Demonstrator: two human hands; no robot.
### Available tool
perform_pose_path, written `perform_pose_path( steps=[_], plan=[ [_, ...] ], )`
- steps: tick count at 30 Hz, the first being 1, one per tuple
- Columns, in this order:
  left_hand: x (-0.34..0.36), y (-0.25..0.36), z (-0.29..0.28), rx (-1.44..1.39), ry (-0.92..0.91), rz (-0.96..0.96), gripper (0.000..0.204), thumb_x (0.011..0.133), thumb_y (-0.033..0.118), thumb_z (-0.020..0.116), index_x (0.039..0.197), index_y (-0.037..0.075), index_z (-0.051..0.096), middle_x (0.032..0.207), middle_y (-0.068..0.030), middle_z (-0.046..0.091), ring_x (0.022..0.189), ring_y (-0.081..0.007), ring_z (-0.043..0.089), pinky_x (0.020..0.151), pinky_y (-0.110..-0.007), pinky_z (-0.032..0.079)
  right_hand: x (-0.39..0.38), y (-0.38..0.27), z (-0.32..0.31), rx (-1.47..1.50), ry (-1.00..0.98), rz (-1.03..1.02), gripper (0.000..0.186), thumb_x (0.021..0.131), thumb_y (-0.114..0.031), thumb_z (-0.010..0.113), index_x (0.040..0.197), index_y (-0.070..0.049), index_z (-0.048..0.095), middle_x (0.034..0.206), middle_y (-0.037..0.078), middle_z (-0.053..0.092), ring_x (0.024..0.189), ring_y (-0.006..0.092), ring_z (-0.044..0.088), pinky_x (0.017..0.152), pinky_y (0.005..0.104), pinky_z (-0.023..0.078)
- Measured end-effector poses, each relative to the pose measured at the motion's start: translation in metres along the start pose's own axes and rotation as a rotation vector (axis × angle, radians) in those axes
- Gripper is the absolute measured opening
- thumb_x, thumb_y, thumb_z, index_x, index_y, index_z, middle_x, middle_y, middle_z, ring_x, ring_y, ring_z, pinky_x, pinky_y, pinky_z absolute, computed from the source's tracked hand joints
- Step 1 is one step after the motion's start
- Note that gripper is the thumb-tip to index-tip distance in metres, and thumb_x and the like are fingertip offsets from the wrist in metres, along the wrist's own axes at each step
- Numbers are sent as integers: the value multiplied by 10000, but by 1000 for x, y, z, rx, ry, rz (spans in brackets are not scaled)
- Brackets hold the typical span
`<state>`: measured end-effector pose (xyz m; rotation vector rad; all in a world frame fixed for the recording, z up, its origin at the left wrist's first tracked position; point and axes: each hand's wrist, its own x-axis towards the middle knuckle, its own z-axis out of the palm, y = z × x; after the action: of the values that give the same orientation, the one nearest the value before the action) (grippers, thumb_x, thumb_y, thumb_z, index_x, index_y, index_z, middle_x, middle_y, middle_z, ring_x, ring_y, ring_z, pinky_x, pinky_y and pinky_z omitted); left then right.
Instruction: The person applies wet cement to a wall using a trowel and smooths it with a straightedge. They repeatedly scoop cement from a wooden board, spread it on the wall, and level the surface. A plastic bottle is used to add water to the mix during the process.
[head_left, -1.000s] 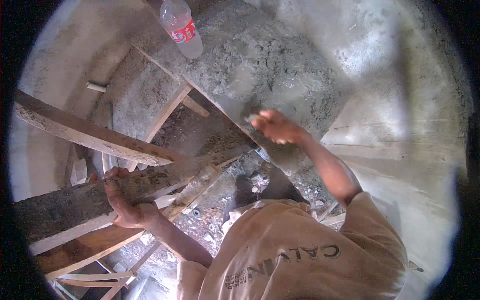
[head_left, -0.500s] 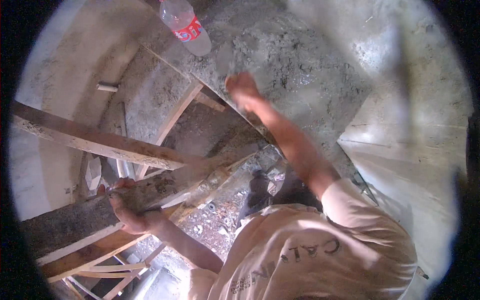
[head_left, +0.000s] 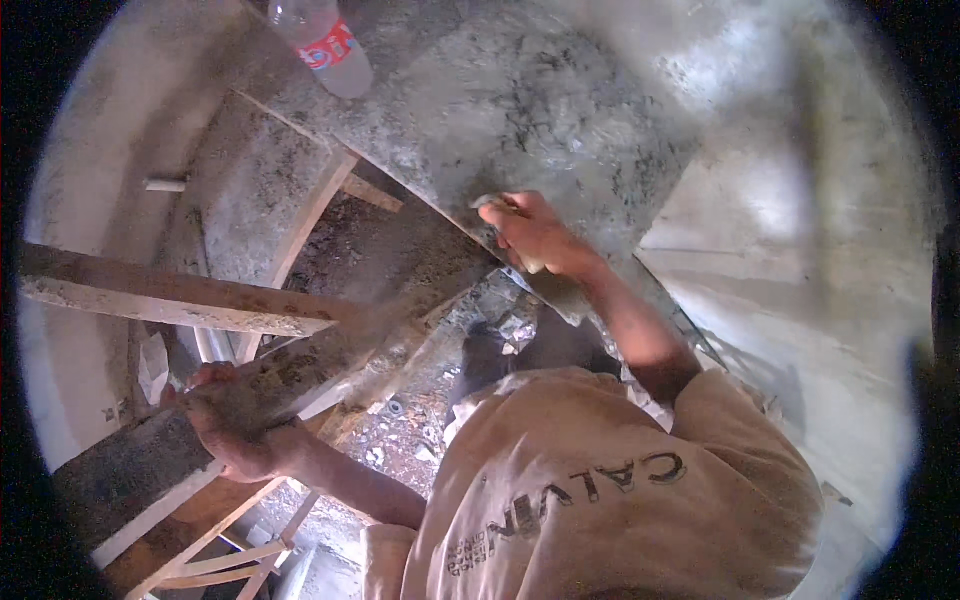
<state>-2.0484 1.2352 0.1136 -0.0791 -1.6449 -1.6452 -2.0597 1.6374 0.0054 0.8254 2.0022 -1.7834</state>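
My left hand [head_left: 225, 425] is wrapped around a thick, dirty wooden beam [head_left: 130, 470] on the left, its fingers over the far edge. My right hand [head_left: 540, 235] is closed around the handle of what looks like a trowel [head_left: 562, 297]. The greyish blade shows partly below the hand, near the slab's front edge; the rest is hidden. Beneath and beyond this hand spreads a slab of wet grey cement [head_left: 560, 120], smoothed in places and rough in others.
A clear plastic bottle [head_left: 345, 75] with a red label stands at the slab's far left. Another wooden beam [head_left: 180, 290] crosses at left above an open gap. Rubble [head_left: 400, 435] covers the floor below. A pale wall [head_left: 770, 220] rises at right.
My right hand has drawn back from the far part of the cement to its front edge, bringing the trowel nearer. My left hand keeps its hold on the beam. The view has shifted slightly.
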Motion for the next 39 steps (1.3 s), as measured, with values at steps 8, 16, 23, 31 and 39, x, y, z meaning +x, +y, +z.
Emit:
perform_pose_path(
  steps=[8,16,23,31,39],
  plan=[
    [3,10,23,12,75,-40,655,946,312,625,1396,-149,510,1031,-255,681,957,-333,672,874,-445,574,-48,25,-96,-139,-98,8,275,1049,-306,628,1068,-37,683,753,23,625,539,110,543,507,286,455],
    [-4,7,33,11,67,-12,506,986,323,533,1216,-103,676,1087,-272,679,1002,-352,656,886,-468,563,-72,82,-141,-405,-34,-8,227,1031,-264,669,1146,-73,711,673,-11,552,593,84,520,521,277,411],
    [-2,23,37,241,71,56,565,1007,344,519,1320,-110,645,1102,-269,696,995,-359,684,929,-474,582,-105,32,-117,-773,-328,195,281,995,-354,732,1050,-78,728,778,46,654,680,124,598,605,358,506],
    [1,22,33,212,73,26,555,1006,340,532,1334,-93,641,1121,-292,689,1007,-373,694,906,-469,595,-66,49,-121,-813,-369,-242,326,1029,-340,704,1225,-79,698,801,66,683,684,156,620,627,356,516],
    [9,10,22,148,30,36,559,987,383,504,1312,-42,665,1199,-310,668,1100,-416,677,982,-547,574,-75,39,-135,-511,-179,136,214,1014,-246,689,1101,-52,715,651,-18,541,509,68,493,473,297,418]
  ],
)
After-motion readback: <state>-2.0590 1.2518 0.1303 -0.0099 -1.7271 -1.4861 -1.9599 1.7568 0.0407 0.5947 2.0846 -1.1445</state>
